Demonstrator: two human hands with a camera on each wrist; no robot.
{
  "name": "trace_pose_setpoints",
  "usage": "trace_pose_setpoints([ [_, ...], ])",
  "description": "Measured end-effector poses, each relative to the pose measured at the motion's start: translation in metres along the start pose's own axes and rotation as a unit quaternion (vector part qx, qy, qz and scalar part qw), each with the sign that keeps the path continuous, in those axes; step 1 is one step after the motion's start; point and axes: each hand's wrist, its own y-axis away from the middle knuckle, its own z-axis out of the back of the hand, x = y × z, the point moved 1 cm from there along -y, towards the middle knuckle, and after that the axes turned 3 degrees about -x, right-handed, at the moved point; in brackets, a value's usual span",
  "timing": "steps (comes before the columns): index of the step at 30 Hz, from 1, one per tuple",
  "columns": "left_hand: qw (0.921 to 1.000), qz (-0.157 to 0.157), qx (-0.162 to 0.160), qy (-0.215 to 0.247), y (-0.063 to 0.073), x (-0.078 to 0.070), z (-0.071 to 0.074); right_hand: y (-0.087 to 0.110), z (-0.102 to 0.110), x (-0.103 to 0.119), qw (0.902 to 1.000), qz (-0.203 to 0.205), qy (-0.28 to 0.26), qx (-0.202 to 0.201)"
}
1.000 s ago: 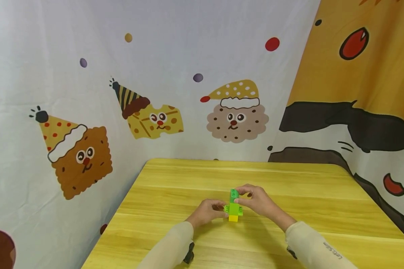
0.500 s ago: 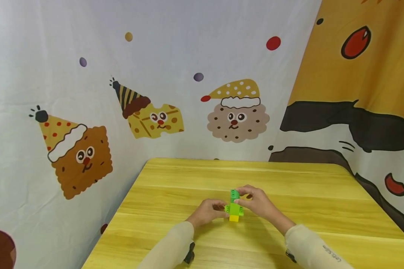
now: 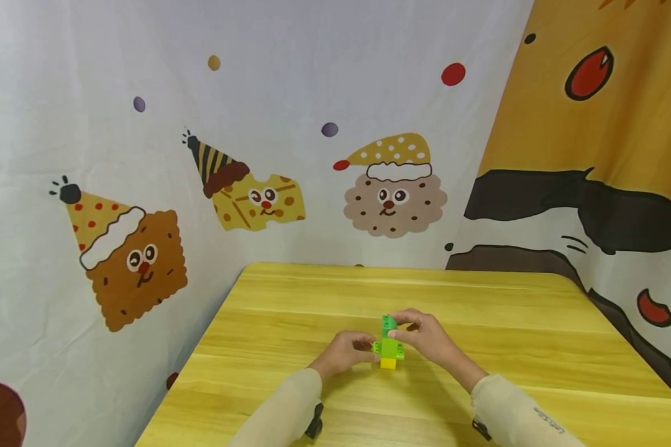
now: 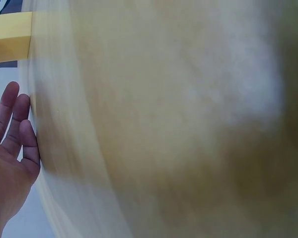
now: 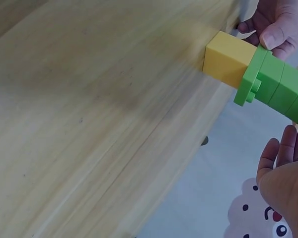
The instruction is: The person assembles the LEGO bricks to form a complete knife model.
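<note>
A small tower of toy building bricks stands upright on the wooden table. It has a yellow brick (image 3: 388,364) at the bottom, a light green plate (image 5: 251,82) jutting out to both sides, light green bricks (image 5: 279,85) above, and a darker green brick (image 3: 388,324) on top. My right hand (image 3: 427,336) pinches that top brick between thumb and index finger, its other fingers loosely bent. At the plate's left end, my left hand (image 3: 345,352) grips with thumb and fingertips; its remaining fingers (image 4: 15,109) are relaxed. The right wrist view cuts off the tower's top.
The wooden table (image 3: 291,304) has rounded far corners and stands against a cartoon-printed cloth (image 3: 313,74) at the back and left. Dark wrist straps (image 3: 314,422) show below the sleeves.
The hands and the brick tower hold almost the same position throughout. Only a very slight shift of the view and the right forearm shows.
</note>
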Motion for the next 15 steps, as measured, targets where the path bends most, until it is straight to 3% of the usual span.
trace_pose_setpoints([
  [9, 1.0, 0.006, 0.001, 0.004, 0.0006, 0.0008, -0.0009, -0.0014, 0.0021, -0.0018, 0.999, 0.034, 0.022, 0.021],
  [15, 1.0, 0.002, -0.004, 0.002, 0.0004, -0.001, -0.0013, -0.0024, 0.003, -0.0018, 0.9987, 0.035, 0.031, 0.022],
])
